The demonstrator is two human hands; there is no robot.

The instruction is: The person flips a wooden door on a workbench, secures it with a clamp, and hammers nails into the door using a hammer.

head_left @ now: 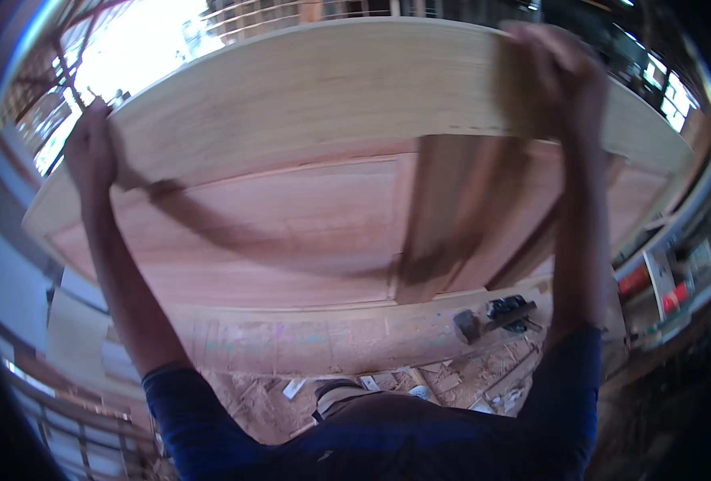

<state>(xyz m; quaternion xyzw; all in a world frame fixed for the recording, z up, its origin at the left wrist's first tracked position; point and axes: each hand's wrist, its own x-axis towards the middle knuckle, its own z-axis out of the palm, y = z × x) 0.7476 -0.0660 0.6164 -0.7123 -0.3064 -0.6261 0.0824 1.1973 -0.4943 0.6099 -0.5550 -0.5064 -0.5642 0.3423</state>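
Observation:
A large wooden panel (315, 88), like a door, spans the view in front of me, its far edge raised. It has a broad pale board along the far side and reddish inset panels (307, 200) with darker upright strips (439, 208). My left hand (92, 148) is closed at its far left edge. My right hand (560, 68), blurred by motion, curls over its far edge on the right. The bench top (291, 341) shows below the panel. On it, near my right forearm, lie a hammer-like tool (467, 325) and a black tool (512, 313).
Wood scraps and shavings (443, 381) litter the floor by my legs. Pale boards (79, 329) stand at the left. Shelving with red items (674, 298) is at the right. Bright daylight enters at the far left.

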